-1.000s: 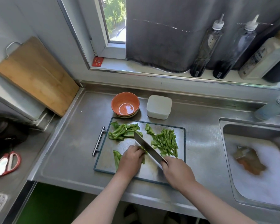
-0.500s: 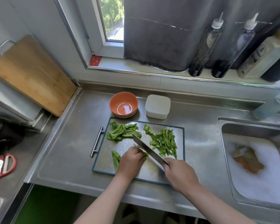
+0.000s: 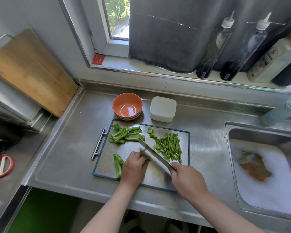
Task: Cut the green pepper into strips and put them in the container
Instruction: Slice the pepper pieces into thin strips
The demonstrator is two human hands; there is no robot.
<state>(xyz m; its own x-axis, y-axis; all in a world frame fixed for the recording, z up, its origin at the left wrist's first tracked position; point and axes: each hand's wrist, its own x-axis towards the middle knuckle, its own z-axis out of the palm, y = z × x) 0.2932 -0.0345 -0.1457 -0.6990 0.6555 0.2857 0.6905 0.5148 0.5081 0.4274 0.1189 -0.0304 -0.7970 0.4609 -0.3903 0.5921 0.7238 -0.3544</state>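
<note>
Slicing roughly half done: left grip [image 3: 134, 165] curls onto a pepper piece [image 3: 145, 153] mid-frame on the cutting board [image 3: 158, 181], right grip [image 3: 186, 179] clasps the knife [image 3: 154, 154]; cut strips [image 3: 169, 147] lie right, uncut pieces [image 3: 124, 135] upper left, and the container [image 3: 163, 109] beyond apparently awaits filling.

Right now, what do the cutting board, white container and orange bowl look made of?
Cutting board: looks like stainless steel, grey with soft glare, in a dark rim, possibly plastic. White container: matte plastic, probably; rounded moulded corners. Orange bowl: likely glazed ceramic; glossy, sharp highlight inside.
</note>
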